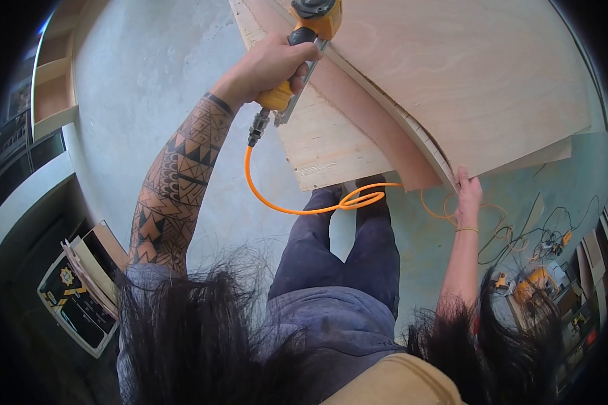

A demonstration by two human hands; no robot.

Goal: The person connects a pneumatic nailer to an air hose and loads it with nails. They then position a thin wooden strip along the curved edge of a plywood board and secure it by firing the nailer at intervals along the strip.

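My left hand (271, 66) is wrapped round the handle of a yellow and black pneumatic nail gun (327, 21), whose nose is out of sight. An orange air hose (258, 187) joins the base of its handle through a metal coupling. At the lower end of a curved plywood piece (378, 125), my right hand (469, 196) grips the edge, thumb on top. Cuts or joints mark the narrow rim of that piece. A large plywood sheet (486, 74) adjoins the curve, and a paler board (331, 142) lies beneath.
Loops of the orange hose hang before my legs (338, 253). On the floor at right lie dark cables (513, 243) and yellow power tools (537, 283). A wooden shelf frame (53, 88) stands at left, above a black case-like panel (78, 307) with boards leaning there.
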